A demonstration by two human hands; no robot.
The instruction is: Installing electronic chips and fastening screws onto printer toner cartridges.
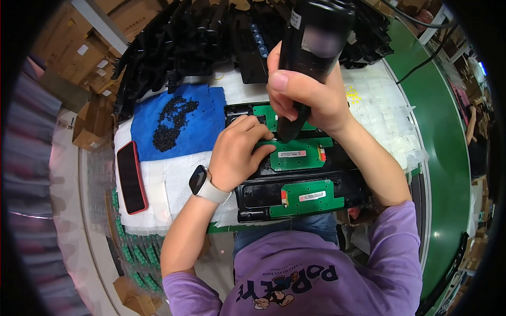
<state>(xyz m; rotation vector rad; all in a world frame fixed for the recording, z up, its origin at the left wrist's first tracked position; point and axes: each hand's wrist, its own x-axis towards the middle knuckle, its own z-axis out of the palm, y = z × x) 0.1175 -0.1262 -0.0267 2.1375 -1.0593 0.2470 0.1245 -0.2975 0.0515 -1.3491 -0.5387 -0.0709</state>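
My right hand [311, 97] is wrapped around a black electric screwdriver [316, 50], held upright with its nose pointing down. The nose meets the upper left part of a green circuit board [282, 162], which sits in a black plastic housing. Close beside that nose, the thumb and forefinger of my left hand [238, 150] are bent together at the board's left end. Whatever lies between those fingertips is too small to make out. Nearer to me is another green board [311, 196] in a black housing [253, 200]; a third board [261, 110] shows partly behind the screwdriver.
Many small black screws [174, 124] lie heaped on a blue cloth [211, 113] at left. A red-edged phone [132, 179] rests near the table's left edge. Black plastic parts [184, 42] are piled along the back. Small yellow pieces [352, 95] are scattered at right.
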